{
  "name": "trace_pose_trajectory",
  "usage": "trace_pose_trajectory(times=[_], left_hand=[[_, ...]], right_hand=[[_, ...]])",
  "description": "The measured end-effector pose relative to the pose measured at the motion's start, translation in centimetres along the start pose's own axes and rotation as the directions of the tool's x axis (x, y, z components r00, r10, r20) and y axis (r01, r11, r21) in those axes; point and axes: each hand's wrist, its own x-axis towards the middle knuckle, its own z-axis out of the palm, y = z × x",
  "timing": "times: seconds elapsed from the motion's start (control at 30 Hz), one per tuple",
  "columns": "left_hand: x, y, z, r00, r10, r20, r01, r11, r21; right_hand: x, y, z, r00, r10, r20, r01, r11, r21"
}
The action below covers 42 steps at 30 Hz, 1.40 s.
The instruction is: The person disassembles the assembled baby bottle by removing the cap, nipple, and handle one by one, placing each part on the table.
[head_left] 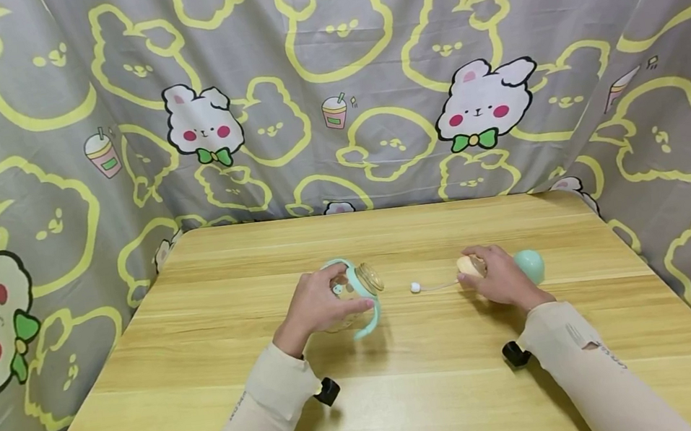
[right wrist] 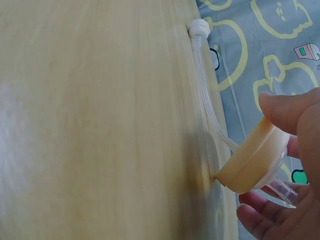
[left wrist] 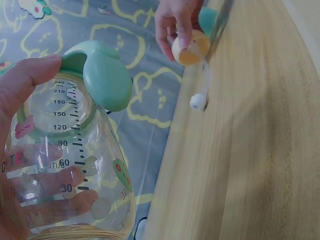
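A clear baby bottle (left wrist: 70,150) with mint handles and printed volume marks lies tilted in my left hand (head_left: 324,302), its uncapped neck pointing right in the head view. Thumb and fingers curl round its body. My right hand (head_left: 493,272) pinches a pale orange bottle collar (right wrist: 255,157) between thumb and fingers, near the tabletop. Out of the collar runs a clear straw tube (right wrist: 207,97), ending in a white weighted tip (head_left: 415,287) that points left towards the bottle. A short end of the tube pokes out on the collar's other side.
A rounded mint-green cap (head_left: 531,266) rests on the wooden table (head_left: 409,396) just right of my right hand. Behind the table's far edge hangs a grey patterned curtain (head_left: 285,158), which also runs along both sides. A small black device sits at each wrist.
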Motion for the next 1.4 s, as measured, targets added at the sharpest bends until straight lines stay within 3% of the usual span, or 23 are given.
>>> trace_pose_trajectory(times=[0.47,0.9,1.4], left_hand=[[0.09,0.07,0.01,0.999,0.033,-0.003,-0.032,0.999,0.028],[0.21,-0.02,0.05,1.0,0.02,-0.01,-0.02,0.999,0.039],[0.04,0.08,0.05,1.0,0.025,-0.007,-0.024,0.999,0.023]], right_hand=[[0.04,-0.09,-0.19,1.0,0.022,-0.003,-0.022,1.0,0.009],[0.06,-0.32,-0.51,0.999,0.053,0.003,-0.053,0.998,0.017],[-0.21,0.14,-0.72,1.0,0.009,-0.028,-0.009,1.0,-0.007]])
